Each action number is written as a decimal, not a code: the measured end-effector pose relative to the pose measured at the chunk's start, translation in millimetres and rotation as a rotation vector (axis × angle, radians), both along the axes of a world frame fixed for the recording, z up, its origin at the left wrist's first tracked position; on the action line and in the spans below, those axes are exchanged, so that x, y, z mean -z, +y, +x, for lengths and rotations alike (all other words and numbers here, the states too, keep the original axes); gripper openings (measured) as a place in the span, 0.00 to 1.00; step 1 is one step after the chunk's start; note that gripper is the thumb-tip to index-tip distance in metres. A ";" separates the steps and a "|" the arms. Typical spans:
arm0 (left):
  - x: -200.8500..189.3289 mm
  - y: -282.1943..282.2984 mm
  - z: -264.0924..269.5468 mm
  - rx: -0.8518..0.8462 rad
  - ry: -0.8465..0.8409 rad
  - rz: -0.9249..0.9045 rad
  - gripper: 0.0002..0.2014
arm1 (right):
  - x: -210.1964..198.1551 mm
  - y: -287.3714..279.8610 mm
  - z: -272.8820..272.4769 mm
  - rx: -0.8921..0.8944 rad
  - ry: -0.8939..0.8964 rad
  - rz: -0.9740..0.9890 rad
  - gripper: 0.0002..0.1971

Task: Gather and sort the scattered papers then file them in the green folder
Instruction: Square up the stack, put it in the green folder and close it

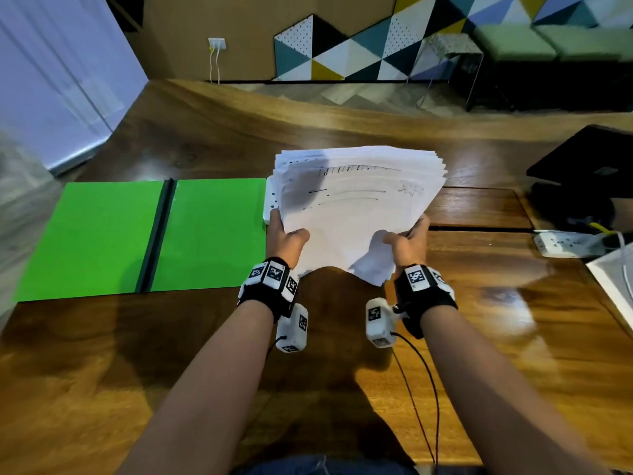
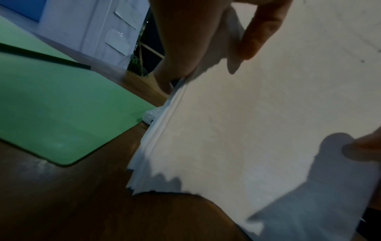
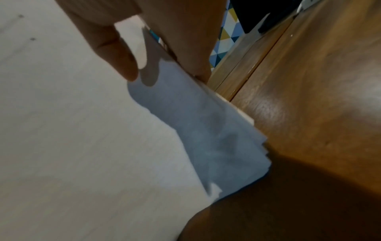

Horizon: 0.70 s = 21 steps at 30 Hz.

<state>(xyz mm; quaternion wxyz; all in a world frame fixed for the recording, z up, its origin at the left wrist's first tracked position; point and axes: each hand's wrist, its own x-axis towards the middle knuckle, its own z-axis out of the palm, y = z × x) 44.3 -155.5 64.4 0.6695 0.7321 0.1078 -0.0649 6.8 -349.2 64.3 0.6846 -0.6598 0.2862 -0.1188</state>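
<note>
A stack of white printed papers [image 1: 356, 207] is lifted above the wooden table, its sheets slightly fanned at the edges. My left hand [image 1: 286, 236] grips the stack's left side, thumb on top and fingers underneath. My right hand [image 1: 406, 241] grips the right side the same way. The left wrist view shows the papers [image 2: 257, 122] with my left thumb [image 2: 259, 31] on top. In the right wrist view my right thumb [image 3: 111, 47] presses on the papers [image 3: 82, 130]. The green folder [image 1: 137, 234] lies open and flat to the left, its inside bare.
A white power strip [image 1: 269, 204] peeks out between the folder and the papers. Another power strip [image 1: 565, 243] with cables lies at the right, near a black laptop [image 1: 589, 156] and a white tray edge [image 1: 613, 282]. The wooden table [image 1: 205, 354] spreads in front.
</note>
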 end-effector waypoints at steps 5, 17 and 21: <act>4.7 2.8 10.1 0.014 0.080 -0.041 0.34 | 4.6 -10.8 8.2 -0.073 0.108 0.085 0.32; -8.8 54.3 79.1 0.115 0.113 0.156 0.16 | -22.3 44.7 63.0 -0.083 0.053 -0.158 0.14; -10.6 112.8 112.9 0.243 0.287 0.228 0.26 | -22.2 67.0 87.2 -0.062 0.056 0.009 0.08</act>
